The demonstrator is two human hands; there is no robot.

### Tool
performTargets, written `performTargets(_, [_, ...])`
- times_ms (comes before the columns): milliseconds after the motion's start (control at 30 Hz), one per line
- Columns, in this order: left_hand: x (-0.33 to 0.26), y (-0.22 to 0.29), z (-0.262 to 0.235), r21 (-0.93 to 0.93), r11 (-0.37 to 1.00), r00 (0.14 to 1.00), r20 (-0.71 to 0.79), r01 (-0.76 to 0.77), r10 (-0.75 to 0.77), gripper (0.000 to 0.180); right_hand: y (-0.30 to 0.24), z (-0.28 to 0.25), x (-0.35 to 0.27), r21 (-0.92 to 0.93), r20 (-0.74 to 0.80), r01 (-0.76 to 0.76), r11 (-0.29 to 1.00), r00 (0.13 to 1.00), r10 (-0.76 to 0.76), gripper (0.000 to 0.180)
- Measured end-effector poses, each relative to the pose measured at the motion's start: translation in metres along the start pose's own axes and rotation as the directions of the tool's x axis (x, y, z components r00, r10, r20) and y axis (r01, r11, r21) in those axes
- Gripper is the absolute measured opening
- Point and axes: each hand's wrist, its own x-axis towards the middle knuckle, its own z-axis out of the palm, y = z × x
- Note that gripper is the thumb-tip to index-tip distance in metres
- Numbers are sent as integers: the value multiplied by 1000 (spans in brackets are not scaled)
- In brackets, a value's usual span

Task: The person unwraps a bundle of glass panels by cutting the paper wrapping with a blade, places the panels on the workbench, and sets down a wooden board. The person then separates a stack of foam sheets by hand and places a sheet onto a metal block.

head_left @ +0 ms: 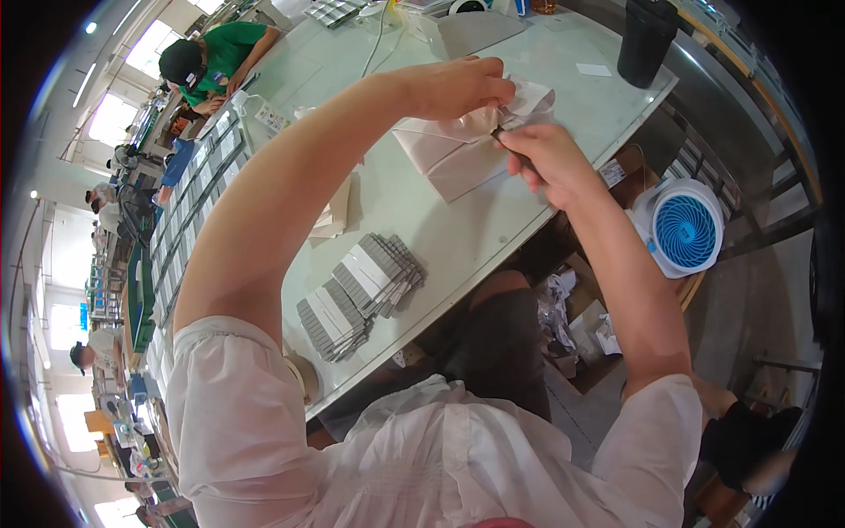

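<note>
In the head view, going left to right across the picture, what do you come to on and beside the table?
Person in a green shirt → banded stacks of grey cards → left hand → pale folded packet → right hand holding a thin dark tool → black tumbler → small blue fan.

A pale beige folded paper piece point(458, 154), shaped like an envelope or small bag, is lying flat on the light table top, its upper right corner crumpling upward. A thin dark tool point(513, 151), possibly a blade or pen, is pressing at that corner; its tip is showing only faintly.
</note>
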Motion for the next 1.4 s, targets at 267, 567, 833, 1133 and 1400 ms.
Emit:
performTargets(267, [-17, -15, 1, -180, 972, 987, -30, 149, -157, 15, 16, 33, -24, -7, 28, 155, 988, 988, -155, 17])
performTargets(567, [-32, 37, 49, -200, 949, 870, -387, 245, -306, 55, 72, -71, -6, -360, -454, 291, 887, 776, -439, 20])
performTargets(833, [-50, 54, 62, -194, 876, 721, -505, 442, -475, 53, 42, -72, 47, -932, -186, 213, 293, 413, -891, 42])
performTargets(1133, [-59, 37, 46, -638, 569, 254, -520, 519, -815, 31, 24, -15, 58, -476, -279, 502, 722, 692, -666, 65])
performTargets(1400, [-70, 51, 60, 25, 825, 198, -974, 564, -106, 33, 33, -5, 61, -422, -373, 515, 746, 651, -661, 61])
